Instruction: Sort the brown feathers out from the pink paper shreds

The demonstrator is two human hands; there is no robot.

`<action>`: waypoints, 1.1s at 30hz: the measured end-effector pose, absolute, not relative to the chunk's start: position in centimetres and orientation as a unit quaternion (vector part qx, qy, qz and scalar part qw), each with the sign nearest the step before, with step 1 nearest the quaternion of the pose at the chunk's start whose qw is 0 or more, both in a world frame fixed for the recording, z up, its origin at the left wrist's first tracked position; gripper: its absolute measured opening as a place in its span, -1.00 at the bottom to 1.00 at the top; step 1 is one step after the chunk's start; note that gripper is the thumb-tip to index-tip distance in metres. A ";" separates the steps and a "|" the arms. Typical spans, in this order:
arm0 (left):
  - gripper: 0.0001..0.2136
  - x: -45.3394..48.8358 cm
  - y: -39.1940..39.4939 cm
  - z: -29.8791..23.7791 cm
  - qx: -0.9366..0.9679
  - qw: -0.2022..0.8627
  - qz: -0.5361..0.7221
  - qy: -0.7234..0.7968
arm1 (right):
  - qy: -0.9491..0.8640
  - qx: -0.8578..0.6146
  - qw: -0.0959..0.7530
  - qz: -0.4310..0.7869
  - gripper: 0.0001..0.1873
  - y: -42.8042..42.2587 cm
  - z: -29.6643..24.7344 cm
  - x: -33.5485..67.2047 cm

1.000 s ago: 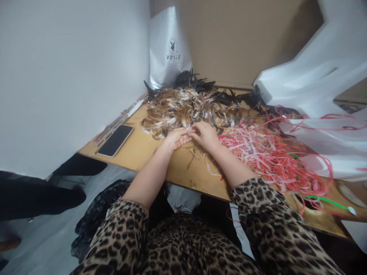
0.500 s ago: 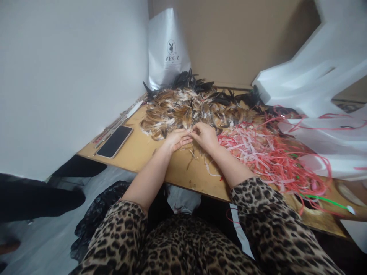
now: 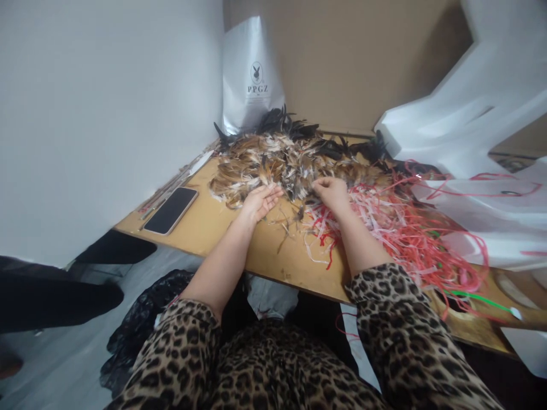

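Feather pile point(image 3: 252, 162), long axis left-to-right

Arms point(image 3: 224, 259) fwd, L hand point(image 3: 260, 203) palm up, fingers point(image 3: 272, 199) loose, R hand point(image 3: 334, 194) apart, pinched

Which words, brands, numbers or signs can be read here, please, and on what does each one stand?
"PPGZ": on the silver bag, under a rabbit-head emblem in an oval.
Small print below it on the bag: too small to read.
Faint marks near the front edge of the table: too blurred to read.
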State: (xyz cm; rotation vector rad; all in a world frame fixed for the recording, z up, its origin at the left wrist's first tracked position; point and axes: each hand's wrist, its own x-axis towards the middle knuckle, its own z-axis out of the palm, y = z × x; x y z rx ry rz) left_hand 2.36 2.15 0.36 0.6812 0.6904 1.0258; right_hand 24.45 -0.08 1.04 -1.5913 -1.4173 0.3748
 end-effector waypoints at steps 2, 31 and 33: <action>-0.90 2.4 2.1 0.4 0.313 0.760 0.470 0.323 | -0.607 -0.674 0.401 0.126 -0.78 -0.2 1.0 23.9; -0.88 2.8 1.3 0.7 0.358 0.768 0.419 0.327 | -0.395 -0.466 0.568 0.552 -0.60 -1.1 2.2 20.6; -0.88 2.8 1.2 0.7 0.360 0.768 0.417 0.326 | -0.383 -0.452 0.568 0.572 -0.60 -1.2 2.2 20.4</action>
